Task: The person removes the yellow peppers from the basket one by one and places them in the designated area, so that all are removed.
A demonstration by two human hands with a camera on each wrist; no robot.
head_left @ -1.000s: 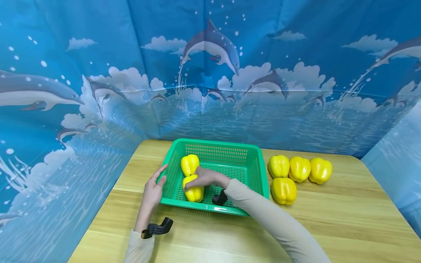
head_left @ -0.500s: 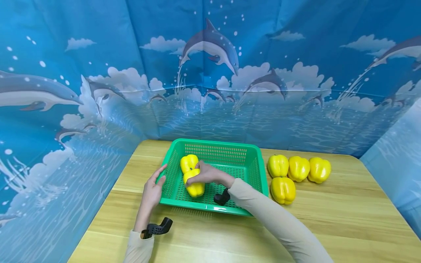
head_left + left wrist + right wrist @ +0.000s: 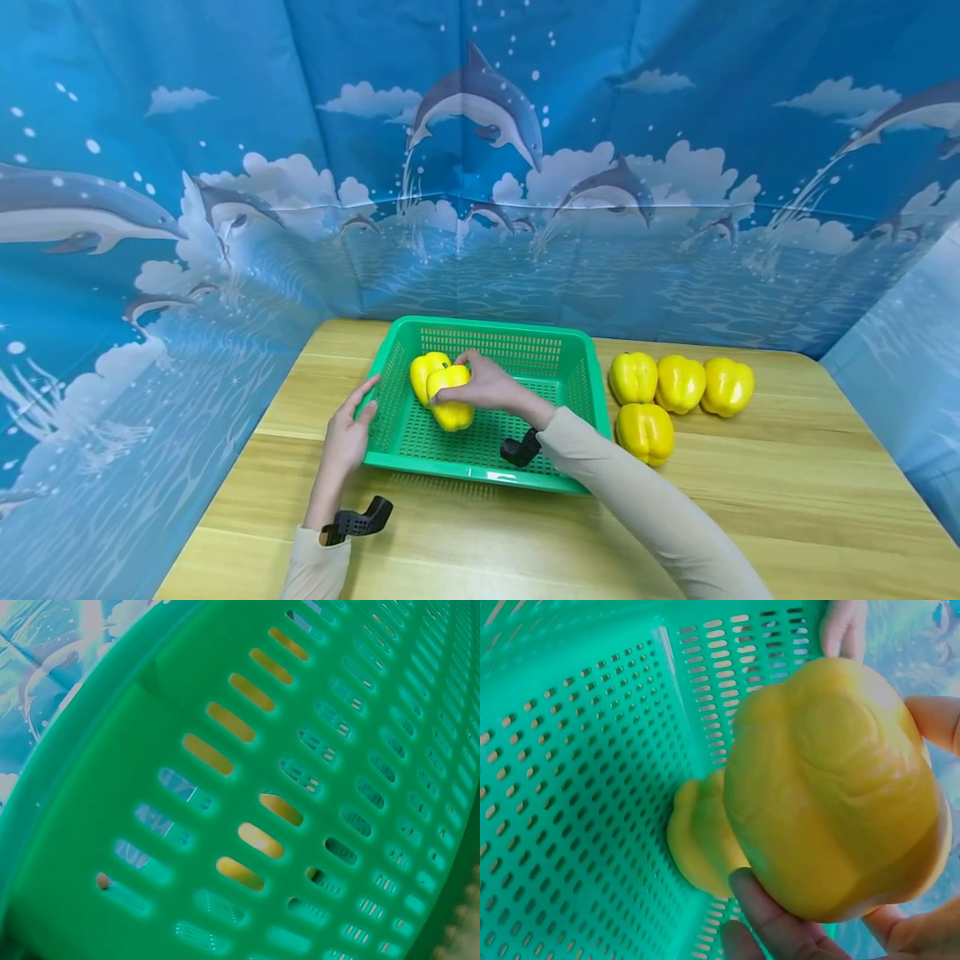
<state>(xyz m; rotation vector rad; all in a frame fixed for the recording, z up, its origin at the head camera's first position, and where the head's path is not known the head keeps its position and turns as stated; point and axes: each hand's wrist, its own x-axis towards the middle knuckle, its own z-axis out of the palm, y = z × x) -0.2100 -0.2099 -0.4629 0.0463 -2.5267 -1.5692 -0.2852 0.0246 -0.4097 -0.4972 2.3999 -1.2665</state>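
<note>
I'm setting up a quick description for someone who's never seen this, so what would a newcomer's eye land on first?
Probably the blue dolphin backdrop filling the upper part of the head view. Next, the bright green basket on the wooden table, where the right hand grips a glossy yellow pepper. Four more yellow peppers sit on the table, right of the basket.

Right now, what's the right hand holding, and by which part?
The right hand grips a yellow pepper by opposite sides of its body.
</note>
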